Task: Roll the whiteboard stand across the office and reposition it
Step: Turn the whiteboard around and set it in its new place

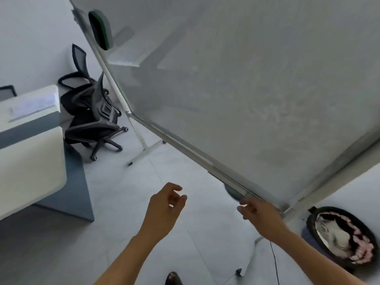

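Head view: pale tiled floor (127, 194), whiteboard stand (246, 89), office chairs (92, 112); both hands' grip loosely spread, empty.

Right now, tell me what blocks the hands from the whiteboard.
Nothing visible. The right hand is at the whiteboard tray edge; the left hand hangs open in clear air short of it. The office chairs stand off left.

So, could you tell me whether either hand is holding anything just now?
The left hand holds nothing. The right hand's fingertips rest at the whiteboard's bottom rail near its corner; a closed grip cannot be told.
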